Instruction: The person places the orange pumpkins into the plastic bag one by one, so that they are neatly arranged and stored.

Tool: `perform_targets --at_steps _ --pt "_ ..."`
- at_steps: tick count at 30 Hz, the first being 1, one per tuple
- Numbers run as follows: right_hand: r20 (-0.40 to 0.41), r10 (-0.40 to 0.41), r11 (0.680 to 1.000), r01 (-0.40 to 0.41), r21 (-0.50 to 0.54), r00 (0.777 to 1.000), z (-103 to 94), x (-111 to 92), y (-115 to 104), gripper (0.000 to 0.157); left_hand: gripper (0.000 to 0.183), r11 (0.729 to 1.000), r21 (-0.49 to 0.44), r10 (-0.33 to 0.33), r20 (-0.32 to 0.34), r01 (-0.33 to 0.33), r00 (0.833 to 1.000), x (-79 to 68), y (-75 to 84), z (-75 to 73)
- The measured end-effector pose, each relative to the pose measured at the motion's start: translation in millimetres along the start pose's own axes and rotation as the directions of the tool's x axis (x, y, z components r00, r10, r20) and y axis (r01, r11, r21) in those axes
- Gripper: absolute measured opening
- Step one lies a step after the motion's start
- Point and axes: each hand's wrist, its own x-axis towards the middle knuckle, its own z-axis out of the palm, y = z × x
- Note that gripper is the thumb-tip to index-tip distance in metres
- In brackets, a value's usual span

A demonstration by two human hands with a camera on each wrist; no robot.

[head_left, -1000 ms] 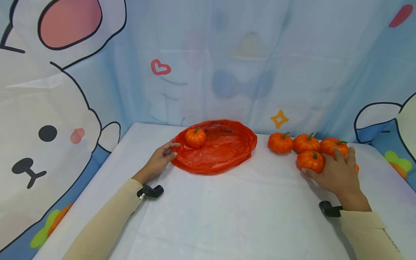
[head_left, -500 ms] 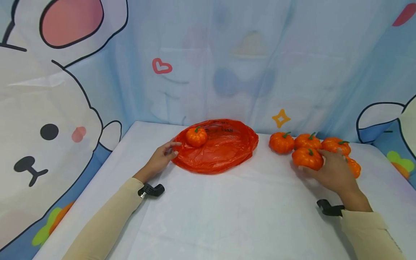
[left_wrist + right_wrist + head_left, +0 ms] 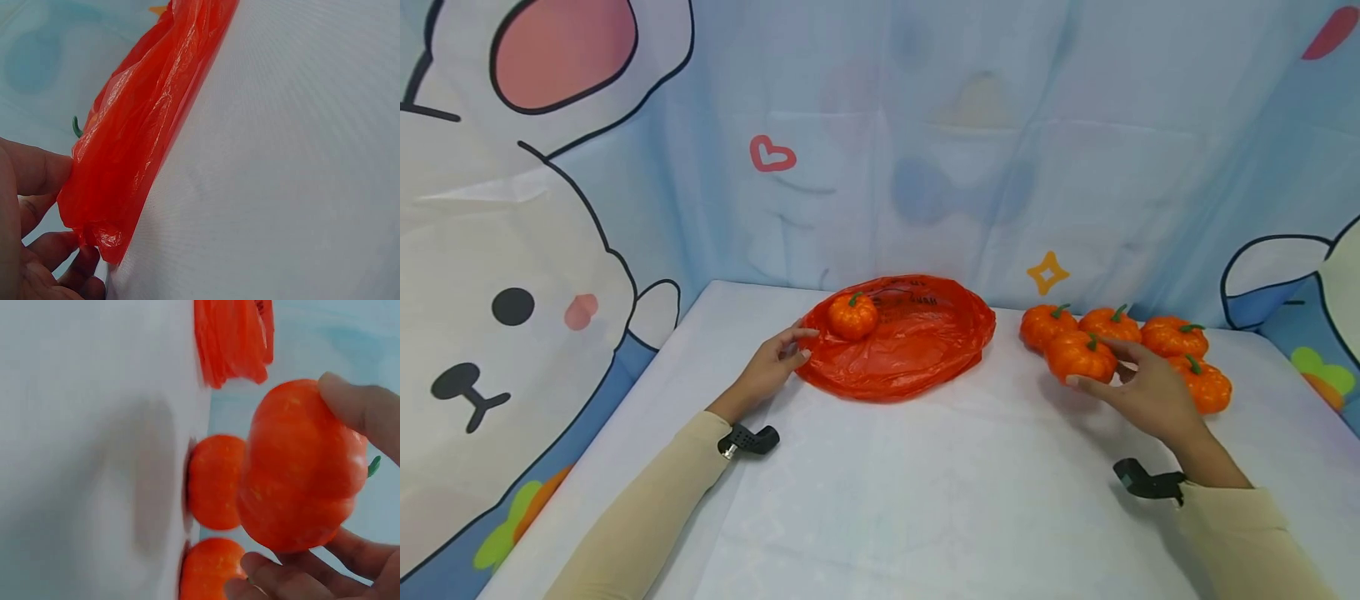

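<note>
My right hand (image 3: 1150, 392) grips a small orange pumpkin (image 3: 1081, 357) with a green stem between thumb and fingers. In the right wrist view this pumpkin (image 3: 300, 475) hangs above the white table, its shadow on the cloth. My left hand (image 3: 767, 367) holds the left edge of a red plastic bag (image 3: 917, 358), its thumb and fingertips at the crumpled rim (image 3: 103, 234) in the left wrist view. The bag lies spread with its mouth open. Another small pumpkin (image 3: 852, 317) sits in its left part; only its stem (image 3: 77, 127) pokes up in the left wrist view.
Several more pumpkins stand at the back right: one (image 3: 1039, 325) behind the held pumpkin, others (image 3: 1108, 323) (image 3: 1174, 337) beside it, and one (image 3: 1206, 387) right of my right hand. A printed blue curtain (image 3: 925, 150) rises behind the white table (image 3: 910, 500).
My right hand has picked the front pumpkin up out of the group and carried it left, in front of the leftmost one. My left hand and the bag have stayed in place.
</note>
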Motion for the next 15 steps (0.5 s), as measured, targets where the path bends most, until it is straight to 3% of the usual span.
perform_targets --at_steps 9,15 --pt "-0.048 0.017 0.989 -0.01 0.148 0.999 14.7 0.3 -11.0 0.102 0.039 1.0 -0.005 0.007 -0.002 -0.007 1.0 0.2 -1.4 -0.5" --pt "-0.046 -0.054 0.983 0.062 0.172 0.997 23.1 -0.4 -21.6 0.097 0.039 1.0 -0.011 0.026 0.001 -0.026 1.0 0.4 -0.9 -0.6"
